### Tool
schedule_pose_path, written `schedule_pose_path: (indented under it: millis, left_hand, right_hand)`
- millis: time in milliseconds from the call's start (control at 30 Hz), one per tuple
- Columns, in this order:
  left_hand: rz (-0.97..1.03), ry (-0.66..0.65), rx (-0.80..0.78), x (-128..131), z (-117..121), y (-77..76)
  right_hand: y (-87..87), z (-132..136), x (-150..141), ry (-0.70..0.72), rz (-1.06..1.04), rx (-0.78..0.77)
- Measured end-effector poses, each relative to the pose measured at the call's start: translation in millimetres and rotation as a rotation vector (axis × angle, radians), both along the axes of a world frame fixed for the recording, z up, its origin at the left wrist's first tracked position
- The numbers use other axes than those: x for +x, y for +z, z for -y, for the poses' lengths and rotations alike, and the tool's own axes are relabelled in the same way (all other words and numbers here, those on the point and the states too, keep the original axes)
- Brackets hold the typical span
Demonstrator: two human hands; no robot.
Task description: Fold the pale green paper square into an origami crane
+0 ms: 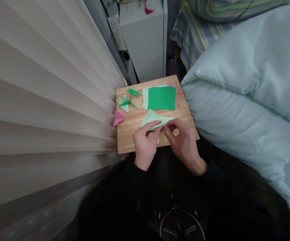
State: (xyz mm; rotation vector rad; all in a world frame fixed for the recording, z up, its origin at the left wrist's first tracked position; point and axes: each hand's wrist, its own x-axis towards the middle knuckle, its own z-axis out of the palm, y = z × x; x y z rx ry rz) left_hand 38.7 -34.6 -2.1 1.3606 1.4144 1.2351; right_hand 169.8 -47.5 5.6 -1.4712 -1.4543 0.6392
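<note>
A sheet of light green origami paper, partly folded, is held between my two hands above the front of a small wooden table. My left hand pinches its near edge with thumb and index finger. Close beside it, my right hand grips the same edge with bent fingers. The fingertips almost meet and hide part of the fold. Beyond the hands lies a stack of paper squares, with a dark green sheet on top and light green and pink edges showing beneath.
Folded green paper cranes and a pink folded piece sit at the table's left side. A pleated curtain borders the left. Pale blue bedding presses near the right edge. A white cabinet stands behind.
</note>
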Motion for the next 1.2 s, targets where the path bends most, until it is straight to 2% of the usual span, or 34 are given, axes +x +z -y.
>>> schedule_pose_path:
  millis: [233,567,767,800,933,1000,1067,1200]
  left_hand:
    - [-0.032,0.003,0.063,6.2,2.4,4.7]
    - [-0.044,-0.004,0.025,4.8,1.7,3.4]
    - [0.022,-0.008,0.030,-4.2,-7.6,4.8]
    - [0.042,-0.021,0.027,-8.3,-10.8,5.5]
    - [0.169,-0.152,-0.024,-27.6,-22.4,9.2]
    - [0.239,-0.195,-0.069,-35.1,-25.2,10.8]
    - [0.290,-0.209,-0.101,-39.5,-26.1,11.8]
    - [0.300,-0.216,-0.147,-41.2,-25.6,11.9]
  right_hand:
    - [3.2,1.5,0.8,-0.062,-0.013,0.033]
    - [-1.4,0.2,-1.3,-0.086,-0.047,-0.047]
    - [1.3,-2.4,6.4,0.011,-0.047,-0.015]
    - [2.2,-4.2,11.5,0.004,-0.053,-0.009]
    - [2.9,-15.5,38.5,-0.166,-0.120,0.009]
    - [0.6,-20.6,48.5,-0.181,-0.272,-0.053]
    - [-2.3,-23.0,52.0,-0.123,-0.423,-0.181]
    - [-3.4,-21.4,45.7,0.010,-0.524,-0.398]
